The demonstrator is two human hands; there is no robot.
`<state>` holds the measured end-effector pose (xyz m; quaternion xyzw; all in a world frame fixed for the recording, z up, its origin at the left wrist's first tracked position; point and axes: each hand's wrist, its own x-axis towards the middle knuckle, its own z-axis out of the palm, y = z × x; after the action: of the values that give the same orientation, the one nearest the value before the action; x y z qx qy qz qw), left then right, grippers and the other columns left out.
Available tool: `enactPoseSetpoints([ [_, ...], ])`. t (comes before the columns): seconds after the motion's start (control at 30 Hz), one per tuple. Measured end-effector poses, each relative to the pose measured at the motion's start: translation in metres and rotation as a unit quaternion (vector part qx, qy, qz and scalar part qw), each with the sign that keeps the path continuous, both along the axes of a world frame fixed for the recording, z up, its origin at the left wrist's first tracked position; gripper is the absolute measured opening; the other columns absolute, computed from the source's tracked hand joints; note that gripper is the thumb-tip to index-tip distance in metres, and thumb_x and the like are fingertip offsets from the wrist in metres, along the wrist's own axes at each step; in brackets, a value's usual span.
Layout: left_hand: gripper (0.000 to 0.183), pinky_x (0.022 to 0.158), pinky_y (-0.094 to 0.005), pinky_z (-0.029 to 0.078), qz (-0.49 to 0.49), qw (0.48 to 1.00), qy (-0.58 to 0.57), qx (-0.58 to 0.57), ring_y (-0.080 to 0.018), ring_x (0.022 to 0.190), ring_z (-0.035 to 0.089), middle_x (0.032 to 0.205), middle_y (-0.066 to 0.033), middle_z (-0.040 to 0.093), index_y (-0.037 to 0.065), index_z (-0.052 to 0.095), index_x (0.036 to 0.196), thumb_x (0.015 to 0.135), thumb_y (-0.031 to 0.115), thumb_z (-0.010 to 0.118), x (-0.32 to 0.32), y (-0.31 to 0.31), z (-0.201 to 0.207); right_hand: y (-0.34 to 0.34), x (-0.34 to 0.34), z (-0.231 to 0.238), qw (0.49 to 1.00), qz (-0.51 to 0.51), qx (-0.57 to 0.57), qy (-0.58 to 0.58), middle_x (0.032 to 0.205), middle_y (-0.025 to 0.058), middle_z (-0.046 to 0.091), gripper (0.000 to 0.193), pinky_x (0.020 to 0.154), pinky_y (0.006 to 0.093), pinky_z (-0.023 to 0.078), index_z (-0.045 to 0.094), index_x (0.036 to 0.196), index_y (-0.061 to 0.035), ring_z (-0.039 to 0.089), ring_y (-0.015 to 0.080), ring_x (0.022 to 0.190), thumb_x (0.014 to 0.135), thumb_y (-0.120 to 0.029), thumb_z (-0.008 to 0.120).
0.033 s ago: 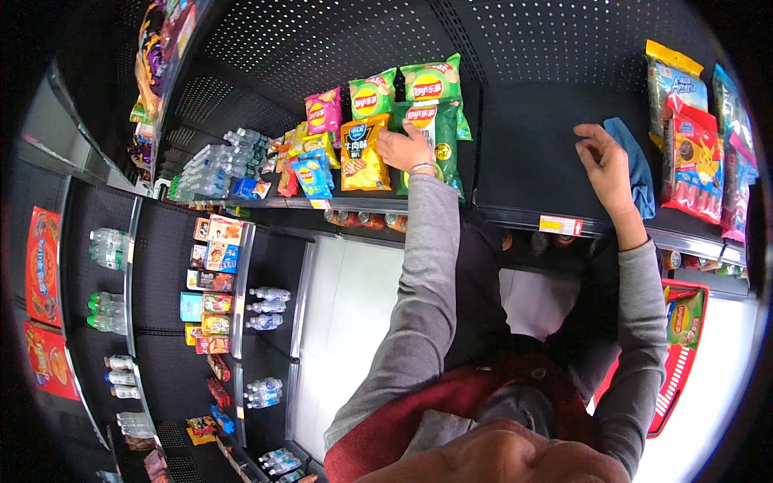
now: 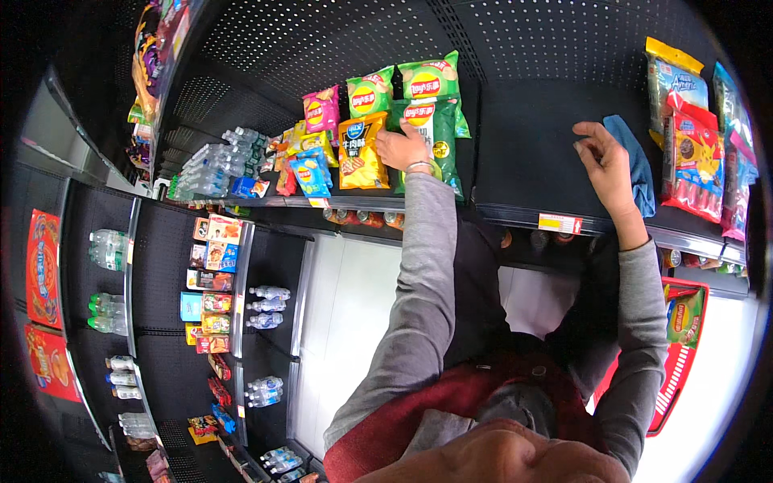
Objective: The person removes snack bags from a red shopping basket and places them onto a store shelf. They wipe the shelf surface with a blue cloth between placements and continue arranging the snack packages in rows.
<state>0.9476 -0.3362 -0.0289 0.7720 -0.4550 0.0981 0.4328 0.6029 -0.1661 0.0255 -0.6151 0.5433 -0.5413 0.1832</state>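
My left hand (image 2: 403, 147) lies with extended fingers against the right edge of a yellow chip bag (image 2: 362, 161), in front of a dark green chip bag (image 2: 443, 133). It grips neither bag. Lighter green chip bags (image 2: 372, 92) stand behind, with a pink bag (image 2: 322, 111) and a small blue bag (image 2: 310, 173) to the left. Over the shelf to the right hovers my right hand (image 2: 605, 165), its fingers loosely bent, thumb apart, nothing between them. Just beside it a blue cloth (image 2: 632, 161) lies on the shelf.
Plastic bottles (image 2: 221, 165) stand at the shelf's left end. Packaged snacks (image 2: 694, 161) fill the right end. A price tag (image 2: 561, 224) sits on the front edge. Below right is a red basket (image 2: 680, 362) with a green bag inside. Shelves of boxes (image 2: 216, 302) run along the left.
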Motion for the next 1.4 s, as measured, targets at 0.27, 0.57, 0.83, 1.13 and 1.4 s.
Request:
enactPoseSetpoints([
  [0.27,0.068,0.082,-0.0572,0.051,-0.023,0.989,0.059,0.13,-0.0467,0.097,0.067,0.102,-0.028,0.07,-0.003,0.067,0.103,0.095,0.06,0.045,0.017,-0.013,-0.016,0.007,-0.007,-0.002,1.0,0.004,-0.009,0.002,0.099,0.0109,0.072,0.024,0.069,0.028,0.054,0.066,0.112,-0.0004,0.071,0.0166,0.081,0.088,0.004,0.066],
  [0.57,0.027,0.062,-0.0337,0.047,-0.344,0.868,0.306,-0.188,-0.0111,0.066,0.054,0.072,-0.0065,0.064,-0.004,0.059,0.079,0.1,0.013,0.06,-0.022,0.0,0.01,0.007,0.006,-0.011,1.0,0.014,0.0,-0.023,0.095,0.0128,0.073,0.025,0.071,0.0328,0.056,0.067,0.108,-0.0015,0.071,0.0211,0.079,0.086,-0.009,0.074],
  [0.83,0.027,0.068,-0.0299,0.047,-0.496,0.754,0.414,-0.119,-0.0107,0.075,0.053,0.082,-0.0014,0.057,0.001,0.055,0.09,0.105,0.023,0.053,-0.151,0.095,0.057,0.007,0.056,-0.03,0.988,0.019,-0.085,-0.128,0.13,0.0284,0.058,0.09,0.102,0.0451,0.049,0.047,0.136,0.0057,0.06,0.0416,0.119,0.073,-0.046,0.086],
  [1.13,0.08,0.112,-0.0498,0.041,-0.657,0.616,0.432,0.045,-0.0351,0.134,0.05,0.149,-0.0221,0.045,-0.002,0.032,0.151,0.103,0.062,0.036,-0.153,0.104,0.054,0.01,0.041,-0.027,0.978,-0.072,-0.062,-0.184,0.103,0.0217,0.07,0.07,0.083,0.0427,0.057,0.055,0.126,0.0012,0.071,0.0362,0.098,0.073,-0.033,0.086],
  [1.4,0.087,0.112,-0.0532,0.039,-0.597,0.642,0.48,0.045,-0.0371,0.134,0.049,0.148,-0.0202,0.047,0.0,0.035,0.151,0.099,0.071,0.032,-0.152,0.107,0.044,0.03,0.036,-0.015,0.972,-0.042,-0.086,-0.215,0.111,0.023,0.068,0.08,0.089,0.0422,0.055,0.052,0.132,0.0005,0.068,0.0374,0.105,0.07,-0.036,0.087],
])
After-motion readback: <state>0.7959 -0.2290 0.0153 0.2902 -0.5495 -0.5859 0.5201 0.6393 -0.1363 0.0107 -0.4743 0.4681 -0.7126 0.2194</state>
